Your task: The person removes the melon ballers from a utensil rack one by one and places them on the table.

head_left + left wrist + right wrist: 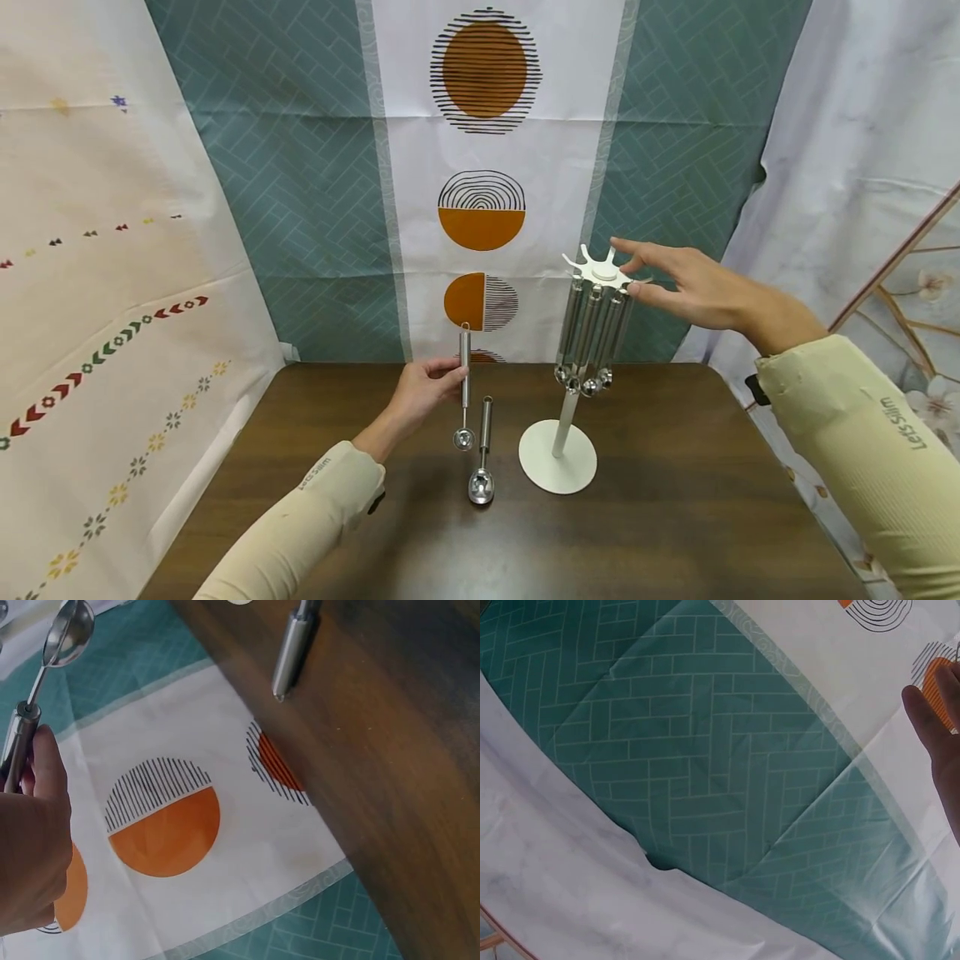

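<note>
My left hand [423, 392] pinches a small metal melon baller [466, 395] by its handle, upright, round bowl down and hanging loop up. In the left wrist view, the baller's shiny bowl [73, 634] extends beyond the fingers. On the table beside it lies a metal ice cream scoop [482, 467], its oval bowl toward me. Several slim metal utensils [595, 333] with rounded ends hang from a white hook stand [557, 457]. My right hand [693, 287] touches the stand's top with thumb and fingers stretched out; the right wrist view catches only some fingers [928, 724].
The stand's round base rests on the dark wooden table [652, 517], right of the scoop. Behind the table hangs a green and white cloth [315, 208] with orange circles. Patterned light cloths [97, 250] hang at both sides.
</note>
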### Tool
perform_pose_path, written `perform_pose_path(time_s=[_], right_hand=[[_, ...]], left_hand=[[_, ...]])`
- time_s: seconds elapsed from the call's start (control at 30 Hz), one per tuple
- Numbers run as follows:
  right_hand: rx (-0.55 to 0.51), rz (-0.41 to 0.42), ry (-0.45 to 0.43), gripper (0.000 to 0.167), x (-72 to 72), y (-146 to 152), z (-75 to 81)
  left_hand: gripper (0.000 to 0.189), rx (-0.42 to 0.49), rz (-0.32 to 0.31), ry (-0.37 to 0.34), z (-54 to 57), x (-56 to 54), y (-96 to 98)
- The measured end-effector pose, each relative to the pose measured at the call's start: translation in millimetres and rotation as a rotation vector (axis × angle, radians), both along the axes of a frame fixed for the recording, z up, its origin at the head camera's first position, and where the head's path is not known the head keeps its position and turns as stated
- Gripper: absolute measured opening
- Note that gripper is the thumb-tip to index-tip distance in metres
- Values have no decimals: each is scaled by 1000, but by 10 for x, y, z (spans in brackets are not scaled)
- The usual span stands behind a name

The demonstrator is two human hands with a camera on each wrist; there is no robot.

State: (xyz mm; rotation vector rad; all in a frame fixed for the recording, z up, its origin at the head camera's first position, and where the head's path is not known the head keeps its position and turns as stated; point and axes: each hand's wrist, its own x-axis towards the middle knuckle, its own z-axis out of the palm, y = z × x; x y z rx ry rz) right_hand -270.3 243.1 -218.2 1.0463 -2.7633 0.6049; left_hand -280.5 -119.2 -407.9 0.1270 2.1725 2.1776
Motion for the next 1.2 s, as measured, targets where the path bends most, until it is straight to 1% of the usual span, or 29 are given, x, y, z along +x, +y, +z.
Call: perform_pose_path(time_s=[0.23, 0.33, 0.53, 0.67, 0.73, 0.83, 1.0, 1.2], right_hand=[[-11, 1, 2, 60, -33, 0, -30], [-21, -1, 10, 59, -32, 5, -36], [-35, 7, 27, 59, -15, 0, -42], [-45, 5, 26, 59, 3, -13, -41], [-45, 4, 22, 59, -12, -12, -48], [-46, 3, 24, 58, -21, -7, -55], [-54, 6, 36, 57, -37, 7, -66], [-56, 7, 30, 57, -16, -13, -54]], left_hand=[[31, -31, 39, 11, -99, 7, -9], [29, -56, 54, 10, -160, 6, -12], [28, -84, 79, -9, -355, 0, -44], [29, -78, 100, -32, -517, -17, -81], [29, -73, 114, -40, -598, -29, -100], [28, -60, 134, -53, -694, -43, -121], [27, -51, 164, -75, -829, -77, -131], [25, -51, 181, -91, -948, -107, -144]])
